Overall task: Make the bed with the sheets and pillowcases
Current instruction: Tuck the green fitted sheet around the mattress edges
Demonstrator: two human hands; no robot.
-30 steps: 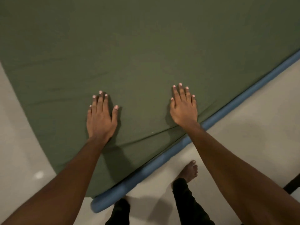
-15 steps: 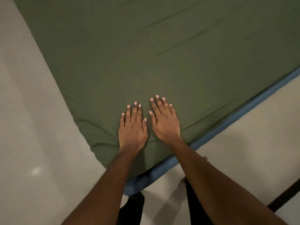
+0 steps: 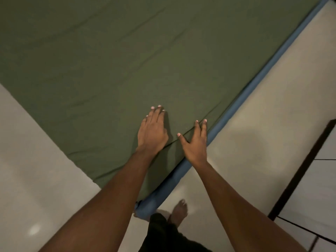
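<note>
Covering most of the view: dark olive-green fabric sheet (image 3: pixel 127 60), spread flat over the bed with a few shallow creases. Its near corner points toward the person at lower centre. One long edge runs diagonally from that corner to the upper right, the other up to the left. Top and left portions are cut off by the frame, so full extent is unknown.

Pale glossy floor (image 3: pixel 36 170) lies on both sides of the bed.

Blue rounded mattress edge (image 3: pixel 254 82) is exposed along the sheet's right-hand edge, parallel to it. The rest of the mattress is hidden under the sheet.

Black-framed panel (image 3: pixel 300 170) at far right is cut off; cannot identify.

Left hand (image 3: pixel 151 132): grip flat, fingers straight and close together, palm down on the sheet near the corner.

Right hand (image 3: pixel 195 143): grip spread, thumb out wide, over a crease at the sheet's edge just beside the blue border. Contact pressure cannot be judged.

Bare foot (image 3: pixel 179 210) is on the floor below the corner, partly hidden by a dark trouser leg (image 3: pixel 160 231).
</note>
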